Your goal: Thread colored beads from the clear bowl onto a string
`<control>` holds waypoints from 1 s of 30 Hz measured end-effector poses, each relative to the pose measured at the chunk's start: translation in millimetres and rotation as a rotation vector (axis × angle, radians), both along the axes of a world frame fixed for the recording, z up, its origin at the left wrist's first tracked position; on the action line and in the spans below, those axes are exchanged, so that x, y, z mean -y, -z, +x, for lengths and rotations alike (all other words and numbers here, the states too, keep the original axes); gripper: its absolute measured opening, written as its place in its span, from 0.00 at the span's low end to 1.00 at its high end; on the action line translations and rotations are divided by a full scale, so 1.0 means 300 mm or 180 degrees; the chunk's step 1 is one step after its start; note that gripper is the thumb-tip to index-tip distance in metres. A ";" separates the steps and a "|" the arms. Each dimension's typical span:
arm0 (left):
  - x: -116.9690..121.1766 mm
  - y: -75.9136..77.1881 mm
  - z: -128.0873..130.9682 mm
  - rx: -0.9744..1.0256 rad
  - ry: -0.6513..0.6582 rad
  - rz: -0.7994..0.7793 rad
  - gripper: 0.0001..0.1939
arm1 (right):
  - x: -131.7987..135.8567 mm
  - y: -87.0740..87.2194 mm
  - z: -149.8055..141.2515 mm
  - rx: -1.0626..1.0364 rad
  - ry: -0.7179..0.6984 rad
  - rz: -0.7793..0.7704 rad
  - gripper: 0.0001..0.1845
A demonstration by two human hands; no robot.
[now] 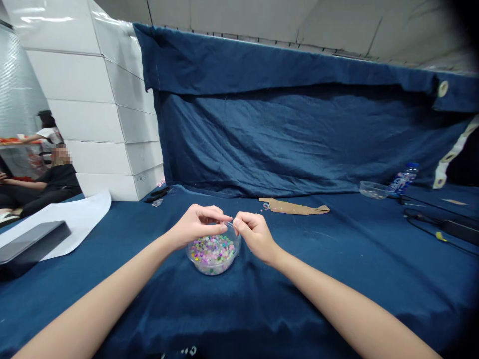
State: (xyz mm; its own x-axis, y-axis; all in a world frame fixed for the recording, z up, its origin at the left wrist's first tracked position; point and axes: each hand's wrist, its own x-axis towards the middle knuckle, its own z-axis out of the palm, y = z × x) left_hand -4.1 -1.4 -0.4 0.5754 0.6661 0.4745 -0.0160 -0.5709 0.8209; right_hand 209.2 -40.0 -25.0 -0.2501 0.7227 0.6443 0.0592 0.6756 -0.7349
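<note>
Just above a clear round bowl (238, 249) of small multicoloured beads (213, 252), my two hands meet with their fingertips almost touching. My left hand (198, 225) is closed in a pinch, thumb against forefinger, around something tiny and pale that I cannot make out. My right hand (256, 235) is also pinched, its fingers curled in, on what looks like a thin clear thread (229, 224) running toward the left fingertips. Part of the bowl's far rim is hidden behind the hands.
Behind the bowl lies a torn cardboard strip (299, 207) beside a small beaded loop (265, 206). A clear container (374, 190), bottle (406, 178) and black cables (419, 217) are at right. White boxes (93, 119) and a dark box (33, 244) stand left; people sit beyond.
</note>
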 end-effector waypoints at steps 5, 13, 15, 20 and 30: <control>0.002 0.000 0.001 -0.0022 -0.0045 0.0024 0.10 | 0.001 -0.002 -0.003 0.0056 0.0049 -0.0068 0.25; 0.000 -0.005 0.007 -0.0105 -0.0098 0.0038 0.10 | -0.005 0.006 -0.007 0.0141 0.0078 -0.0232 0.23; 0.000 -0.003 0.010 -0.0124 -0.0075 -0.0014 0.10 | -0.007 0.008 -0.006 0.0138 0.0080 -0.0259 0.23; 0.005 -0.002 0.014 -0.0131 -0.0110 -0.0133 0.10 | -0.013 0.005 -0.001 0.0120 0.0062 -0.0290 0.22; 0.007 -0.004 0.020 0.0216 -0.0110 -0.0305 0.24 | -0.027 0.007 0.003 0.0144 -0.0246 -0.0475 0.19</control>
